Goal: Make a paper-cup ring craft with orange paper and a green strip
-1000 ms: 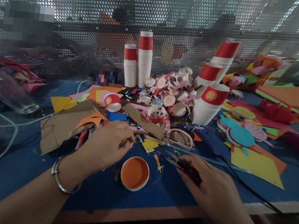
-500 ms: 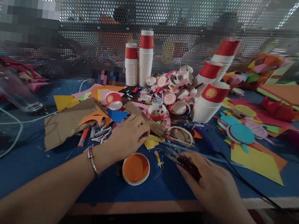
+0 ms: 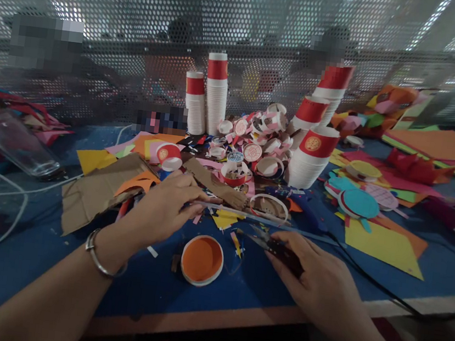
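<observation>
Between thumb and fingers, my left hand [image 3: 169, 202] pinches one end of a long thin pale strip [image 3: 255, 218], which stretches rightward across the scraps. My right hand [image 3: 315, 270] is wrapped round dark-handled scissors [image 3: 260, 240], their blades parted and pointing left. In front of my hands lies a round cup piece with an orange inside [image 3: 202, 260]. Small yellow and blue scraps [image 3: 237, 243] rest beside the scissor tips. A brown cardboard strip [image 3: 217, 186] lies just behind my left fingertips.
Stacks of red and white paper cups [image 3: 312, 156] stand behind a pile of cut cup rings [image 3: 252, 152]. Cardboard [image 3: 95, 187] and a clear glass [image 3: 19, 139] lie at left. A blue glue gun [image 3: 309, 211] with a cord and yellow paper [image 3: 380, 244] are at right.
My left hand has moved left and toward me and now has the pale strip's end. The scissors remain in my right hand. The view has shifted slightly.
</observation>
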The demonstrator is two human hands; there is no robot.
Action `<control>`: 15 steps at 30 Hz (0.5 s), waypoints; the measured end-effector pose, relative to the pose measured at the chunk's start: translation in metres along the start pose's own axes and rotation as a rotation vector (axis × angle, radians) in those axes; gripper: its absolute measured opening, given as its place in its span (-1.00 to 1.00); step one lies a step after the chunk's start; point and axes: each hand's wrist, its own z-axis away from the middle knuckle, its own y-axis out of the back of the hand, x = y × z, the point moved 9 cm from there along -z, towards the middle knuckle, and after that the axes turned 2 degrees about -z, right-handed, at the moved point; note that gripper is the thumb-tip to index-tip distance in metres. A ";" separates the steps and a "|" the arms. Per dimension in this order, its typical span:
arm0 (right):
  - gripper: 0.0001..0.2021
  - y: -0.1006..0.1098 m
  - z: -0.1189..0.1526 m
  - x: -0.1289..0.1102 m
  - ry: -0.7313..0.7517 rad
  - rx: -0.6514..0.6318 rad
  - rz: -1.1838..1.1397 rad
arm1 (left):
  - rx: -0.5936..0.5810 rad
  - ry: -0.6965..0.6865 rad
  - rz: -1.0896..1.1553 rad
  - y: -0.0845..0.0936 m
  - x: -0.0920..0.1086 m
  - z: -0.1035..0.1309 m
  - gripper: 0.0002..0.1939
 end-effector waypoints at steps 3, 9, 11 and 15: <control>-0.83 0.004 0.001 0.004 -0.018 0.046 -0.043 | -0.051 0.032 0.055 0.004 -0.009 0.006 -0.83; -0.82 0.011 0.004 0.016 -0.113 0.149 -0.091 | -0.059 -0.029 0.197 0.027 -0.007 0.014 -0.87; -0.83 0.010 0.005 0.018 -0.117 0.144 -0.101 | -0.026 -0.019 0.232 0.037 -0.009 0.016 -0.88; -0.85 0.012 0.007 0.016 -0.090 0.182 -0.067 | 0.049 -0.001 0.271 0.047 -0.014 0.018 -0.88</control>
